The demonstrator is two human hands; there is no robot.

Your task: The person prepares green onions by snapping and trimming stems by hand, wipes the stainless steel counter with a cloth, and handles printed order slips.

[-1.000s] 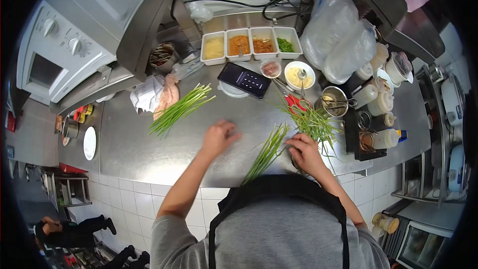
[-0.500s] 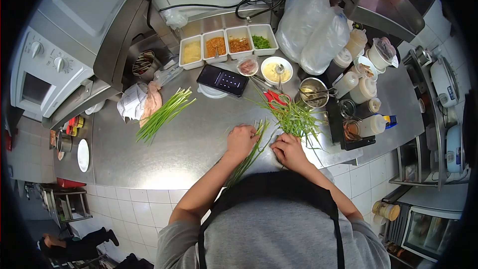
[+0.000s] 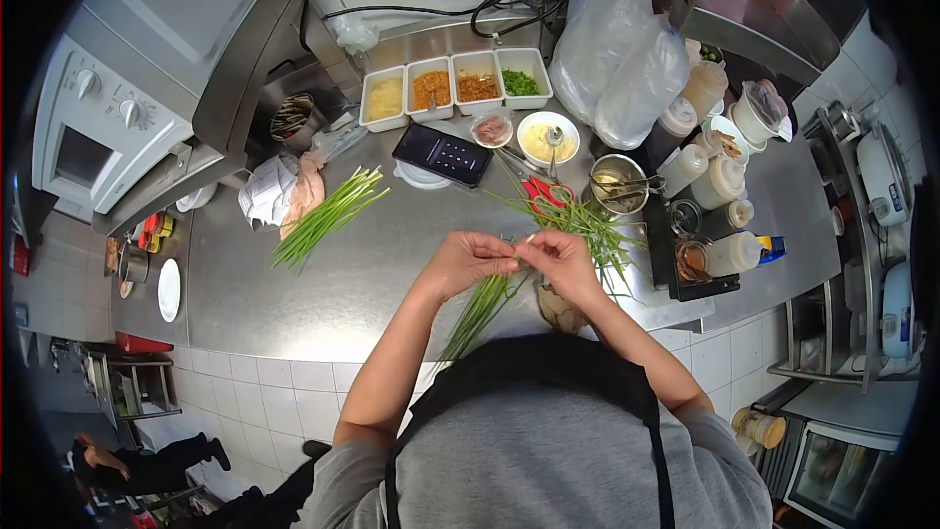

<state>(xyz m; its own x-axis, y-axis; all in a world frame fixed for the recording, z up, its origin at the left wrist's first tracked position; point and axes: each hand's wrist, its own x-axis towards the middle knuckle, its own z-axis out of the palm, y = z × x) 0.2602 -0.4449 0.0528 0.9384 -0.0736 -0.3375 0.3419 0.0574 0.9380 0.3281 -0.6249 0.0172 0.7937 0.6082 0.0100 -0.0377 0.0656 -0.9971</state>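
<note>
My left hand and my right hand meet above the counter, fingertips pinched together at the pale end of a thin green stalk. Below my left hand a loose bunch of green stalks lies on the steel. Thin green trimmings are piled just beyond my right hand, next to red-handled scissors. A brownish round thing, partly hidden, sits beneath my right wrist. Farther left lies a neat bunch of green stalks.
Four white tubs of ingredients line the back, with a phone before them. A white bowl, a steel pot, plastic bags and squeeze bottles stand to the right. A person is at the lower left.
Both hands have lifted from the counter beside the near bunch and come together, now pinching a stalk. The brownish round thing has come into view under my right wrist.
</note>
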